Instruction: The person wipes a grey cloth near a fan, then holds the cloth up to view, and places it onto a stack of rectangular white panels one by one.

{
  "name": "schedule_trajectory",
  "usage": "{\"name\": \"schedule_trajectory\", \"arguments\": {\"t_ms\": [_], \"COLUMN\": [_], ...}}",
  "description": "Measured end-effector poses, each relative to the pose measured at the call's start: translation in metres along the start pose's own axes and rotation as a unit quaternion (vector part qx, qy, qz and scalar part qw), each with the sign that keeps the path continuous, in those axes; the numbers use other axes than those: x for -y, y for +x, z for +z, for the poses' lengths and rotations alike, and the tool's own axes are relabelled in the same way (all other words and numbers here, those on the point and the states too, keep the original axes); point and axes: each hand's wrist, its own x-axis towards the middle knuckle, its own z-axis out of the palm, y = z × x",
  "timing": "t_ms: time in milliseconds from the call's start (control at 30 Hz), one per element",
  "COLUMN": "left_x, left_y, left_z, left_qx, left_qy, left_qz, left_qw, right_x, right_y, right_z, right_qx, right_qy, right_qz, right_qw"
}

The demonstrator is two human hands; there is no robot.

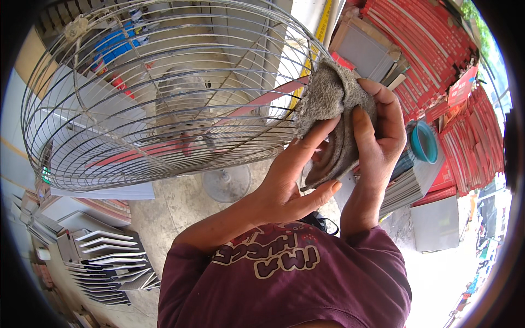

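A large wire-cage fan (pixel 229 98) fills the upper left, with long red blades (pixel 136 153) behind its dusty wires. At the cage's right side I hold a bunched, folded grey-brown cloth (pixel 322 93) against or right beside the wires. My left hand (pixel 292 177) is closed on the cloth's lower left part, its index finger laid along it and its thumb pointing right. Higher up, my right hand (pixel 380 123) grips the folded right side between thumb and fingers. The cloth hides the part of the cage rim behind it.
Under the cage stands the fan's round base (pixel 227 183) on the concrete floor. Tall stacks of red-edged boxed tiles (pixel 415 49) rise at the right, near a teal bowl (pixel 424 142). A rack of tile samples (pixel 112 262) stands lower left.
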Motion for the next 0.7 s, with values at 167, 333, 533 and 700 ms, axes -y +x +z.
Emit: {"name": "schedule_trajectory", "arguments": {"t_ms": [167,333,533,700], "left_x": [-0.004,-0.009,-0.018,-0.030], "left_y": [0.014,0.021,0.024,0.021], "left_z": [0.008,0.005,-0.001,-0.013], "left_qx": [0.001,0.001,-0.028,-0.050], "left_qy": [-0.056,-0.047,-0.051,-0.050], "left_qz": [-0.002,0.018,0.045,0.047], "left_qw": [0.998,0.999,0.997,0.996], "right_x": [0.004,0.009,0.019,0.030], "right_y": [0.012,0.028,0.040,0.043], "right_z": [0.003,0.009,0.021,0.034], "right_qx": [-0.043,-0.015,0.036,0.064], "right_qy": [0.002,-0.001,0.023,0.074], "right_qz": [-0.013,-0.007,-0.045,-0.074], "right_qw": [0.999,1.000,0.998,0.992]}}
